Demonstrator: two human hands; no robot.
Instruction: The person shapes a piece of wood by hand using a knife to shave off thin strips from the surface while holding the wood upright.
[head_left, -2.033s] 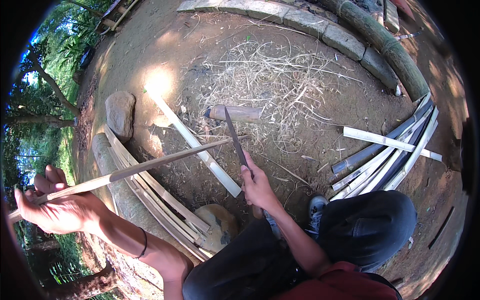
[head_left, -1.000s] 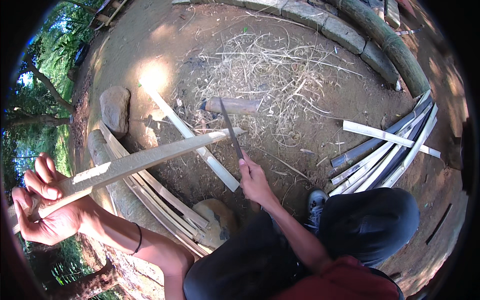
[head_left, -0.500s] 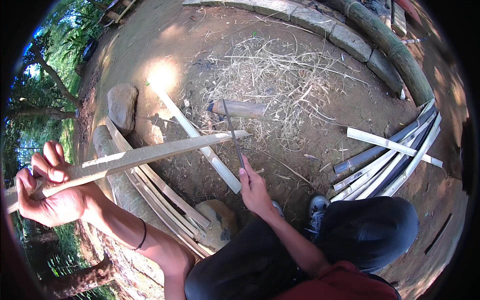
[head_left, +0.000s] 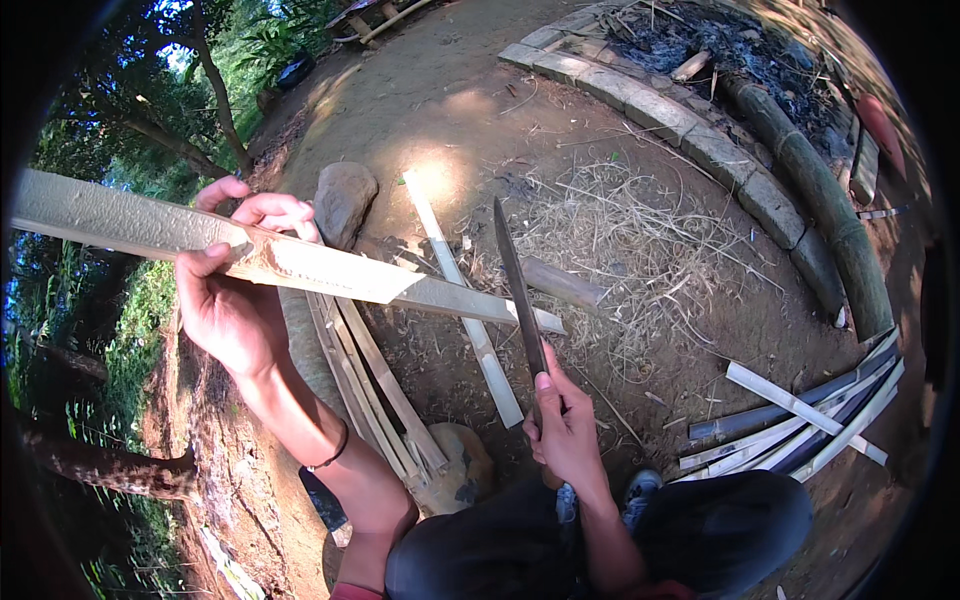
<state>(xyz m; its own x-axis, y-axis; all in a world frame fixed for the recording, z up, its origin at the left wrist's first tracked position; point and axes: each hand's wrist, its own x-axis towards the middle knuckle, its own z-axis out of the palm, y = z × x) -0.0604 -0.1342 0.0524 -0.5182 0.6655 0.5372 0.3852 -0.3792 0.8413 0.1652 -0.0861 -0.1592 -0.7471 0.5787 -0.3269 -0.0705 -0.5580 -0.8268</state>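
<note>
My left hand (head_left: 240,300) pinches a long, flat bamboo strip (head_left: 330,270) between thumb and fingers. The strip slants from the upper left down to the right, and sunlight brightens its middle. In my right hand (head_left: 568,430) is a knife (head_left: 517,270), its long dark blade pointing up and away from me. Near the strip's far right end the blade crosses over it; I cannot tell whether the edge touches. Below the strip, another pale bamboo strip (head_left: 485,355) lies on the ground, with a short bamboo piece (head_left: 562,281) to its right.
Thin shavings (head_left: 650,250) cover the dirt ahead. Split bamboo (head_left: 395,385) leans by a stone (head_left: 455,465) at left; more strips (head_left: 800,420) lie at right. A rock (head_left: 345,203), a curved stone border (head_left: 660,115), a thick bamboo pole (head_left: 820,190) and ashes (head_left: 700,45) stand farther off.
The view has tilted up, bringing the ashes into sight. My left hand has come rightward with the strip, which now slopes down to the right. The knife stays in my right hand.
</note>
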